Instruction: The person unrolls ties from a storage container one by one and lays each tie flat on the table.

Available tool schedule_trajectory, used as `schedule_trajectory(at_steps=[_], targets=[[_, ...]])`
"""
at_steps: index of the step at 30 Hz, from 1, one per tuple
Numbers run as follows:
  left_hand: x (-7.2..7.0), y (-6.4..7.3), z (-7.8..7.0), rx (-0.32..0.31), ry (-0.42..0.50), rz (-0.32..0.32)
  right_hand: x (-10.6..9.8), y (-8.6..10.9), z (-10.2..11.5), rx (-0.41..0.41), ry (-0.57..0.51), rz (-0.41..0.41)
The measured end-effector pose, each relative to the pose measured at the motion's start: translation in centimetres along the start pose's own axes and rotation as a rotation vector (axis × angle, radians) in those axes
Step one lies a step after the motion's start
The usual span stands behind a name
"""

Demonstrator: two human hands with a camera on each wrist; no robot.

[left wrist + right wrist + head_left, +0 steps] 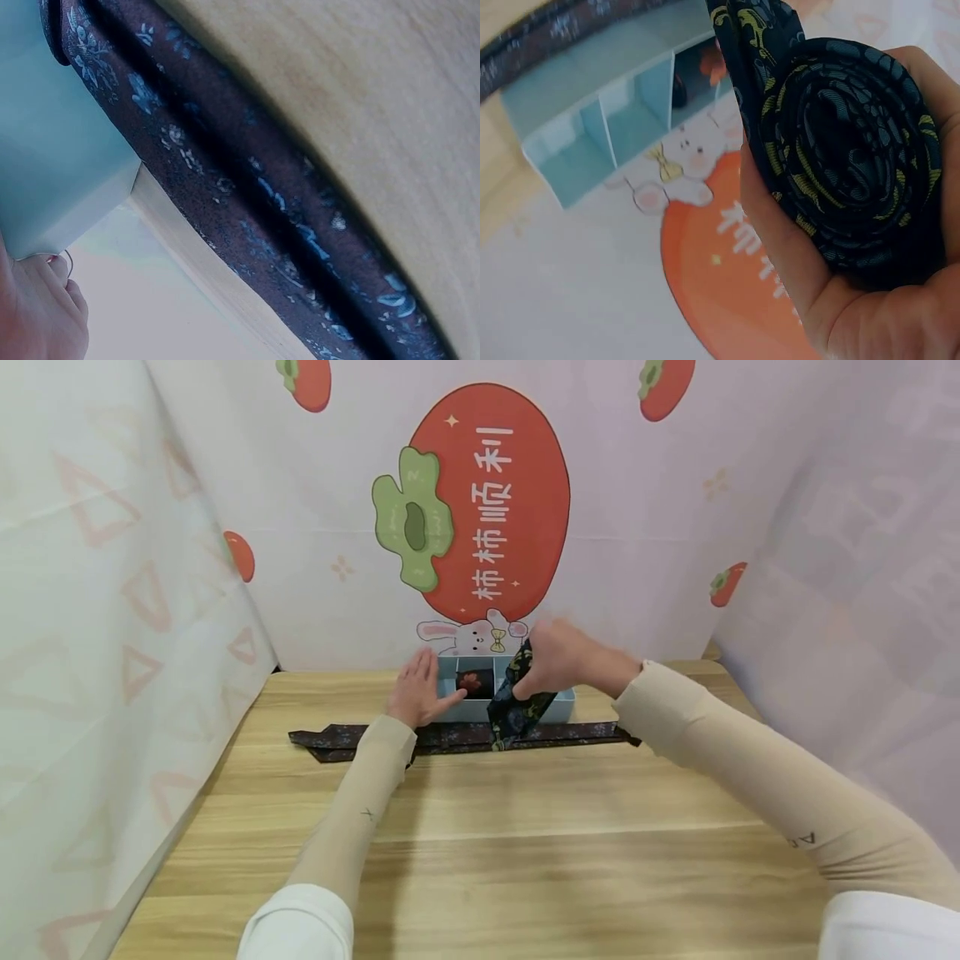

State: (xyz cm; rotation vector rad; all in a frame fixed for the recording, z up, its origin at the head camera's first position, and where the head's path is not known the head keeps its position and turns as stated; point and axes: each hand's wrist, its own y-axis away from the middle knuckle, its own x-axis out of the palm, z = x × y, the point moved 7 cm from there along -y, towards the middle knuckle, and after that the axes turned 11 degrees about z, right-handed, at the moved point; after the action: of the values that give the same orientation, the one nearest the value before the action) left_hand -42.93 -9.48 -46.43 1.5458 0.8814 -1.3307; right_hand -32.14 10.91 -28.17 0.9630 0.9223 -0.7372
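My right hand [558,656] grips a partly rolled navy necktie [847,150] with yellow and blue patterns, raised over the right part of a light blue divided box [558,707]. The coil faces the right wrist camera, and a loose end of the tie hangs down past the box's front. At the box's left end rests my left hand [416,693], fingers extended and thumb spread along the front rim. A rolled black tie [474,683] with a red flower sits in a compartment near the left thumb. The right wrist view shows two bare compartments beside it.
A long dark floral tie [457,737] lies flat across the wooden table [525,860], along the box's front. Behind the box hangs a white cloth backdrop [637,585] printed with a large persimmon and a rabbit.
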Motion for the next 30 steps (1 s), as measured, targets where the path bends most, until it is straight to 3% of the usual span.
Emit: schedule_trajectory(at_steps=[10,16,24,30], targets=[[-0.1,0.1,0.3,0.006,0.006,-0.017,6.8,-0.3,-1.6,0.063,-0.160,0.135],[-0.1,0.1,0.1,0.008,0.008,-0.028,10.4,-0.6,-2.7,0.054,-0.288,0.130],[-0.2,0.3,0.2,0.002,0.011,-0.028,14.8,-1.5,-4.1,0.175,-0.403,0.153],[-0.2,0.4,0.1,0.001,-0.013,-0.016,17.1,-1.9,-4.8,0.230,-0.407,0.144]])
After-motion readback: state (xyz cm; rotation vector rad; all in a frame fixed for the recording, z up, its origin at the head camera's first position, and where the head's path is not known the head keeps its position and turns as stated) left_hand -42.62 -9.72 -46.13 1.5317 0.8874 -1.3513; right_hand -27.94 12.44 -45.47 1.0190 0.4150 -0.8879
